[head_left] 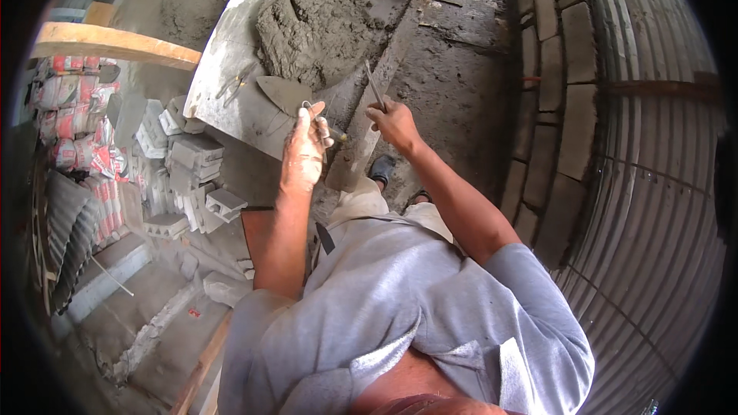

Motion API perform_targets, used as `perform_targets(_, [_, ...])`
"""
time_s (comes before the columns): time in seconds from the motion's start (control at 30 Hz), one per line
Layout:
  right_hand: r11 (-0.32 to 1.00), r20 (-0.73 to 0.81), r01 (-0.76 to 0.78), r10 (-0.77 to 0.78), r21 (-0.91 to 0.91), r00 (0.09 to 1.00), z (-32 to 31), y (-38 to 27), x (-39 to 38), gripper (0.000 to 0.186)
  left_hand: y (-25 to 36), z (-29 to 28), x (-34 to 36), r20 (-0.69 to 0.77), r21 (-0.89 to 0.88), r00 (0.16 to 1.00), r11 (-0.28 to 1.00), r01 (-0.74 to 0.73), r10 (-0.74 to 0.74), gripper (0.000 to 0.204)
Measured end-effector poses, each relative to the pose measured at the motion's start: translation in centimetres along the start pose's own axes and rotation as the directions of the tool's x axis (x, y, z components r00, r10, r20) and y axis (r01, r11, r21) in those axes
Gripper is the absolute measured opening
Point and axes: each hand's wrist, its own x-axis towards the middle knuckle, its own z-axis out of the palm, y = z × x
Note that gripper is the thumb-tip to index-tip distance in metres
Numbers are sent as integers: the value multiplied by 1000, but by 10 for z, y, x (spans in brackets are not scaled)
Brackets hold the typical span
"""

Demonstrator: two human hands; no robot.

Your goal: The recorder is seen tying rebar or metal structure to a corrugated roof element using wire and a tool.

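Observation:
My left hand [305, 146], smeared with grey-white mortar, is raised with its fingers pinched together. Something small and thin shows at the fingertips, too small to name. To its right, my right hand [395, 124] is closed around a slim, pointed metal tool [374, 84] with its tip up and away from me. Just beyond my left hand a trowel blade [283, 94] lies in a mixing trough [223, 96], its handle partly hidden by the hand. Wet grey mortar [315, 31] is heaped in the far part of the trough.
A block wall [550, 92] and corrugated metal sheeting [646, 223] run along the right. Concrete blocks [196, 157] are stacked at left, near red-and-white bags [81, 111]. A wooden beam [115, 40] reaches toward the trough's left side. My shoe [381, 168] stands beside the trough's near edge.

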Motion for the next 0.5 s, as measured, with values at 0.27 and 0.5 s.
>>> perform_targets(0.27, [927,-81,223,-208,300,975,-46,24,-87,30,-77,110,15,180,255,982,961,-104,58,31])
perform_targets(0.5, [878,-368,311,-171,364,914,-153,79,-173,29,-156,221,-17,578,696,802,423,-580,151,24])
